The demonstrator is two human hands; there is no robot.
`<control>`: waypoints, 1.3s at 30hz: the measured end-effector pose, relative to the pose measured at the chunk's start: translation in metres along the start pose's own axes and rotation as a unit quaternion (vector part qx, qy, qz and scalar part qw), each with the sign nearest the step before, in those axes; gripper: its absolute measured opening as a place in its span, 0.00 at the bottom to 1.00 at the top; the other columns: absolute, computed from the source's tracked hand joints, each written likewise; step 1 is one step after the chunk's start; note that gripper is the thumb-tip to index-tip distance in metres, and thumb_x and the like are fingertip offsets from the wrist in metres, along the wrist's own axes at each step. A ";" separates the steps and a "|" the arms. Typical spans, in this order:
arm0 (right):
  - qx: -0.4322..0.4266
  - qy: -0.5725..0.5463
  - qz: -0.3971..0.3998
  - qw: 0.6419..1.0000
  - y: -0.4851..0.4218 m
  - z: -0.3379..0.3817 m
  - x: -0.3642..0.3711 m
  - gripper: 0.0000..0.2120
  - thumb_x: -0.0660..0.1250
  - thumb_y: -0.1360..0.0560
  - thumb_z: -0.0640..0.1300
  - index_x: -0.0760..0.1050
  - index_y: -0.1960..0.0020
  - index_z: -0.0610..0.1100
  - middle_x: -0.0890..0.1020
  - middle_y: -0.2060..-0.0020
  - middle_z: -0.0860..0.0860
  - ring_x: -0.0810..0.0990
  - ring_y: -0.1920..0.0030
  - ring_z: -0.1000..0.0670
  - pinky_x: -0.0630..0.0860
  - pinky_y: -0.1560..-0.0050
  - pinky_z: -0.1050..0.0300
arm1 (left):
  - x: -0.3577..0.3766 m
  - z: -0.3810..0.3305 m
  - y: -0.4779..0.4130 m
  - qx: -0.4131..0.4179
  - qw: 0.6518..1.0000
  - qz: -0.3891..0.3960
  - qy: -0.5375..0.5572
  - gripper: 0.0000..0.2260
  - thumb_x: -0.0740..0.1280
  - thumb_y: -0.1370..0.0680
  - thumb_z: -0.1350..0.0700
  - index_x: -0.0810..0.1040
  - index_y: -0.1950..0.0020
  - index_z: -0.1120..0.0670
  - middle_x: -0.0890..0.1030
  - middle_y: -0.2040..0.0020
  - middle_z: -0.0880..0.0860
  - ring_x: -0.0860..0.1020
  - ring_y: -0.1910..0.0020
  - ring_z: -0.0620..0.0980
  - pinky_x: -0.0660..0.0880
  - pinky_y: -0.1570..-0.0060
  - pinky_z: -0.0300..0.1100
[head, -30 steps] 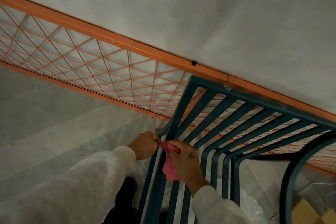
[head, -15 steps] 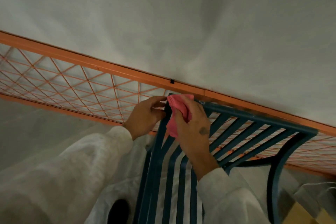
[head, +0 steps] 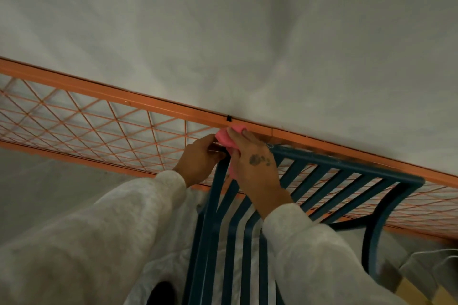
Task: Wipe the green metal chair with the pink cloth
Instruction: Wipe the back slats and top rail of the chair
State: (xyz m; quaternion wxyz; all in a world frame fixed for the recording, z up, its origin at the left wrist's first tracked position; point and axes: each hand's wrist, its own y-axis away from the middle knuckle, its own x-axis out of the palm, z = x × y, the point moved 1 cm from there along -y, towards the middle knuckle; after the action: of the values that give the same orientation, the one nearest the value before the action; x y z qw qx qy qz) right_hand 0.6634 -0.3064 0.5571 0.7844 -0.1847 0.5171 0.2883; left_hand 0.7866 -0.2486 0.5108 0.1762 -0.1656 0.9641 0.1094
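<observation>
While the left hand pinches the green metal chair at its top corner, centre frame, the right hand clamps the pink cloth there.

Both arms are covered to the wrist by loose, pale grey-white sleeves of soft, fleecy cloth. A dark, blotchy mark is borne on the back of the right hand.
</observation>
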 end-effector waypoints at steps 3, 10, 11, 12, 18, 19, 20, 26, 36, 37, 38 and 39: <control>0.025 -0.018 -0.029 0.999 0.015 -0.003 -0.001 0.24 0.63 0.22 0.38 0.67 0.27 0.48 0.71 0.30 0.48 0.71 0.32 0.43 0.68 0.32 0.49 | -0.001 -0.001 0.000 -0.007 1.000 0.008 0.001 0.11 0.66 0.21 0.57 0.76 0.40 0.50 0.82 0.47 0.47 0.80 0.50 0.43 0.73 0.50 0.32; 0.021 0.045 0.006 0.999 -0.015 0.007 -0.008 0.19 0.60 0.22 0.39 0.72 0.33 0.51 0.75 0.39 0.51 0.74 0.40 0.47 0.71 0.42 0.56 | -0.002 -0.005 -0.003 -0.014 0.999 0.019 -0.042 0.10 0.64 0.20 0.59 0.76 0.39 0.51 0.81 0.47 0.48 0.78 0.51 0.44 0.73 0.46 0.38; 0.019 0.041 0.006 0.999 -0.016 0.010 -0.007 0.19 0.61 0.23 0.38 0.71 0.33 0.51 0.75 0.39 0.50 0.74 0.41 0.46 0.71 0.41 0.55 | -0.002 -0.004 -0.003 -0.009 0.999 0.018 -0.044 0.11 0.63 0.20 0.59 0.76 0.39 0.52 0.82 0.47 0.48 0.78 0.51 0.44 0.73 0.46 0.38; 0.003 0.060 0.010 0.998 -0.012 0.013 -0.005 0.22 0.61 0.23 0.36 0.69 0.32 0.50 0.74 0.37 0.49 0.74 0.40 0.45 0.71 0.40 0.53 | -0.001 -0.004 -0.001 -0.001 0.999 0.015 -0.045 0.11 0.63 0.20 0.60 0.76 0.38 0.52 0.82 0.46 0.49 0.78 0.52 0.44 0.72 0.47 0.35; -0.022 0.031 -0.035 0.999 0.022 -0.011 0.001 0.27 0.65 0.24 0.35 0.65 0.26 0.49 0.71 0.30 0.49 0.74 0.38 0.42 0.72 0.35 0.49 | 0.000 -0.003 0.002 0.014 0.999 0.000 -0.041 0.12 0.64 0.20 0.58 0.75 0.37 0.52 0.82 0.45 0.51 0.77 0.53 0.42 0.68 0.54 0.25; 0.008 0.001 -0.060 0.998 0.020 -0.015 0.000 0.25 0.65 0.23 0.35 0.68 0.28 0.47 0.73 0.32 0.47 0.75 0.38 0.42 0.71 0.35 0.49 | -0.001 -0.003 0.001 0.004 0.999 0.006 -0.039 0.12 0.64 0.20 0.58 0.74 0.37 0.52 0.82 0.44 0.51 0.78 0.52 0.43 0.70 0.52 0.29; 0.033 -0.011 -0.073 0.997 0.016 -0.014 0.000 0.24 0.65 0.23 0.35 0.68 0.28 0.46 0.74 0.33 0.47 0.75 0.37 0.42 0.71 0.34 0.49 | -0.001 -0.003 0.001 -0.004 0.999 0.010 -0.037 0.13 0.64 0.20 0.58 0.74 0.36 0.52 0.82 0.44 0.51 0.78 0.50 0.44 0.71 0.50 0.33; -0.006 0.028 0.001 1.000 0.000 0.015 0.013 0.32 0.67 0.27 0.33 0.63 0.26 0.49 0.70 0.30 0.48 0.71 0.35 0.41 0.69 0.35 0.47 | 0.001 -0.001 0.004 0.019 0.999 -0.001 -0.048 0.08 0.61 0.19 0.60 0.77 0.44 0.55 0.81 0.52 0.49 0.80 0.54 0.48 0.73 0.54 0.33; 0.044 -0.006 -0.047 0.998 0.008 0.002 -0.001 0.29 0.67 0.27 0.33 0.68 0.28 0.47 0.74 0.33 0.47 0.72 0.35 0.41 0.69 0.35 0.47 | -0.001 -0.004 0.003 0.007 0.999 0.019 -0.043 0.12 0.63 0.20 0.58 0.73 0.36 0.52 0.82 0.43 0.52 0.79 0.48 0.47 0.75 0.43 0.43; 0.028 -0.024 -0.039 0.999 0.009 0.006 -0.001 0.29 0.67 0.27 0.33 0.68 0.28 0.47 0.74 0.32 0.47 0.72 0.35 0.41 0.69 0.33 0.46 | -0.003 -0.004 0.002 0.014 0.999 0.021 -0.039 0.12 0.64 0.20 0.59 0.74 0.37 0.53 0.82 0.45 0.51 0.79 0.49 0.45 0.76 0.42 0.43; 0.017 -0.068 -0.030 0.997 0.012 0.007 -0.002 0.26 0.66 0.26 0.32 0.70 0.29 0.47 0.74 0.33 0.47 0.72 0.35 0.43 0.68 0.32 0.45 | -0.004 -0.005 0.002 0.022 0.999 0.021 -0.039 0.11 0.65 0.21 0.59 0.75 0.38 0.54 0.82 0.46 0.50 0.79 0.51 0.43 0.76 0.42 0.44; 0.018 -0.131 -0.027 0.991 0.016 0.006 -0.006 0.23 0.65 0.24 0.33 0.72 0.31 0.47 0.75 0.33 0.48 0.73 0.35 0.46 0.69 0.32 0.47 | -0.005 -0.006 0.001 0.033 0.998 0.020 -0.044 0.11 0.67 0.22 0.58 0.76 0.39 0.55 0.82 0.46 0.50 0.79 0.51 0.43 0.77 0.43 0.44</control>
State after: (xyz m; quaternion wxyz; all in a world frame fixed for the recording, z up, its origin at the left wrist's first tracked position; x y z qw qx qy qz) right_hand 0.6554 -0.2920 0.5649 0.8561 -0.1454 0.4100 0.2791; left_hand 0.7892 -0.2481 0.5184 0.2220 -0.1354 0.9616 0.0880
